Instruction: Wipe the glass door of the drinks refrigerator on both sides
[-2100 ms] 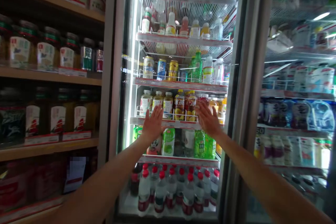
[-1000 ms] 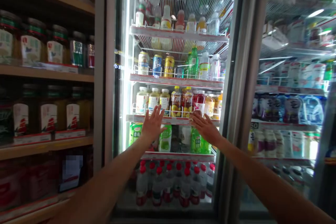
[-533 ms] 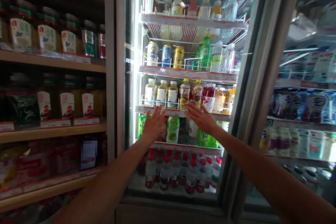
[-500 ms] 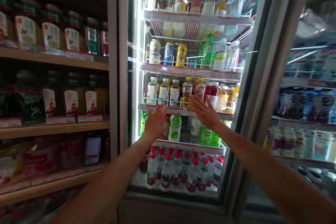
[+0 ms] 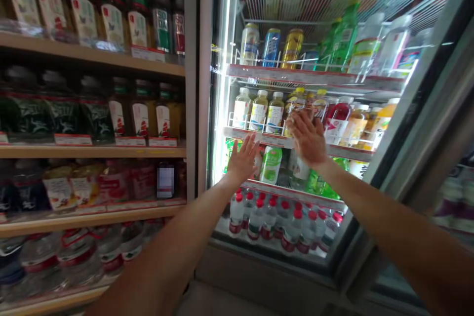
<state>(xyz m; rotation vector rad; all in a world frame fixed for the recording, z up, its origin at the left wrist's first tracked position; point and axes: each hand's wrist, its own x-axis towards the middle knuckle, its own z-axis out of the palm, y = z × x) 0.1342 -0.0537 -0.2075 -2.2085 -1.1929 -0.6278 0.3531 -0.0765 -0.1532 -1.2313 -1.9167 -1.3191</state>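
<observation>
Both of my arms reach toward a lit drinks fridge with a glass door. My left hand (image 5: pixel 242 159) is open with fingers apart, in front of the lower shelf beside a green-labelled bottle (image 5: pixel 271 165). My right hand (image 5: pixel 306 138) is open too, its palm flat and fingers extended, holding nothing. It covers part of the yellow-capped bottles (image 5: pixel 320 103) on the middle shelf. White-capped bottles (image 5: pixel 274 113) stand to its left, and a red drink bottle (image 5: pixel 337 121) to its right. Whether either palm touches the glass, I cannot tell.
Wooden shelves (image 5: pixel 92 152) with rows of bottles stand on the left. Cans (image 5: pixel 271 47) and green bottles (image 5: pixel 344 37) fill an upper fridge shelf. Red-capped water bottles (image 5: pixel 259 217) stand at the fridge bottom. A metal door frame (image 5: pixel 414 158) runs along the right.
The view has swung left and down, so the fridge appears farther right and more of the left shelves shows. Both hands stay raised and open before the fridge.
</observation>
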